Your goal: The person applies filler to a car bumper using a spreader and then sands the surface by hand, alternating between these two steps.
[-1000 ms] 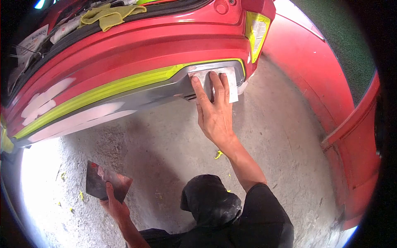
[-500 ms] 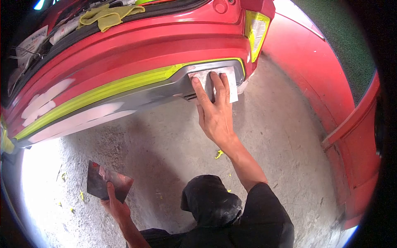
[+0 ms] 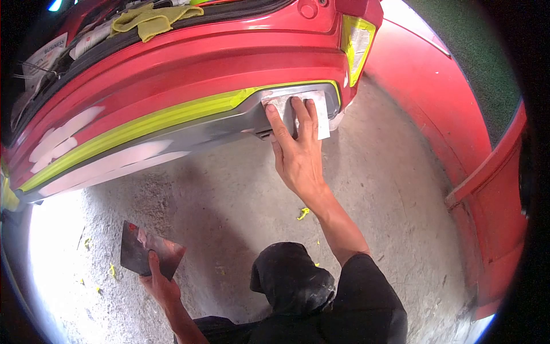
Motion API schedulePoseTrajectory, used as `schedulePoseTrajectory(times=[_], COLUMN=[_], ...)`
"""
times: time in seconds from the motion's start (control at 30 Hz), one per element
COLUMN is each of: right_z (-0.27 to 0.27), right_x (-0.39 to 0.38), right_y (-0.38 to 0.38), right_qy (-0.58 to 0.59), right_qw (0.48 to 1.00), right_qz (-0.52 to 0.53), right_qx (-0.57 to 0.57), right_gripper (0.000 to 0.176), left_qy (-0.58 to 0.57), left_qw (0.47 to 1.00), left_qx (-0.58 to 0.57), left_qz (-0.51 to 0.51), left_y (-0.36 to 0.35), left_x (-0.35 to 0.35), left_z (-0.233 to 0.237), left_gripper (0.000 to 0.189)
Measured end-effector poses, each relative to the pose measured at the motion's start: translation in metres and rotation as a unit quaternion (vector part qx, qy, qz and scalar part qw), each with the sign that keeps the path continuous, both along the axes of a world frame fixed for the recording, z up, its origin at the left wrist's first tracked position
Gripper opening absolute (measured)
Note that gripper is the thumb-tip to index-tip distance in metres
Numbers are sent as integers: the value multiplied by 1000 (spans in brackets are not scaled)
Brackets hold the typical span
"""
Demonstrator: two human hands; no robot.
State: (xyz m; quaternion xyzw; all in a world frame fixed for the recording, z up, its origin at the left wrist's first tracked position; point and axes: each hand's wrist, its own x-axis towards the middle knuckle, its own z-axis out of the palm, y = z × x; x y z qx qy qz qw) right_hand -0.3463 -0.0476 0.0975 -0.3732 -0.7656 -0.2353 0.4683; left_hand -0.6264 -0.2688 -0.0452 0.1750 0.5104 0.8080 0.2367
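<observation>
My right hand (image 3: 297, 152) presses a whitish sheet (image 3: 322, 117) flat against the grey lower part of the red bumper (image 3: 212, 69), its fingers spread over the sheet. Yellow-green tape (image 3: 189, 110) runs along the bumper above the grey trim (image 3: 200, 133). At the lower left, my left hand (image 3: 160, 285) holds a dark, shiny flat sheet (image 3: 150, 250), with the thumb on top and the other fingers hidden beneath. Pale patches (image 3: 66, 137) mark the bumper's left side.
A yellow cloth (image 3: 150, 22) lies on the trunk edge. Tape covers the tail light (image 3: 358, 49). Another red body panel (image 3: 418, 97) stands at the right. Scraps of yellow tape (image 3: 303, 213) lie on the concrete floor (image 3: 378, 189).
Both hands have hardly moved. The sheet under my right hand sits very slightly higher in the view, still against the bumper.
</observation>
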Motion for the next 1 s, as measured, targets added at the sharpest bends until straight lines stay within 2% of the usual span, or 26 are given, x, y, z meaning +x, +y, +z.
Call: schedulePoseTrajectory(times=[0.17, 0.2, 0.23, 0.3, 0.4, 0.5, 0.53, 0.63, 0.67, 0.77, 0.8, 0.9, 1.0], right_z=[-9, -13, -20, -34, -44, -57, -74, -123, -123, -83, -75, -70, -84], right_x=[1, 0, -1, -7, -28, -54, -58, -57, -54, -62, -66, -77, -80], right_y=[-23, -37, -54, -82, -100, -113, -118, -111, -110, -118, -127, -144, -152], right_qy=[-12, 10, 46, 111, 78, 19, 3, -240, -239, -214, -226, -270, -325], right_qw=[998, 996, 979, 906, 775, 695, 695, 821, 821, 866, 870, 873, 847], right_qz=[44, 83, 161, 315, 447, 549, 525, 370, 366, 344, 332, 312, 338], right_qx=[-31, -44, -115, -261, -440, -464, -491, -363, -367, -294, -286, -261, -249], right_gripper=[54, 54, 53, 52, 51, 52, 59, 67, 71, 70, 70, 68, 68], left_qy=[-12, -13, -19, -35, -71, -125, -130, -146, -127, -56, -10, 42, 9], left_qw=[1000, 1000, 1000, 999, 992, 989, 990, 987, 991, 998, 999, 993, 993], left_qx=[-13, -13, -11, -10, 6, 25, 52, 49, 45, -1, -30, -90, -96], left_qz=[-12, -22, -17, 3, -100, -77, -33, 38, -3, -33, -36, -55, -66], left_y=[-2, -2, 0, 3, 1, 1, 1, -9, -16, -18, -18, -24, -30], left_x=[0, 2, 4, 11, 28, 46, 54, 42, 35, 33, 31, 41, 38], left_z=[4, 6, 5, 2, 5, 22, 33, 38, 39, 42, 32, 47, 41], left_gripper=[42, 42, 41, 40, 47, 43, 35, 34, 32, 27, 22, 20, 18])
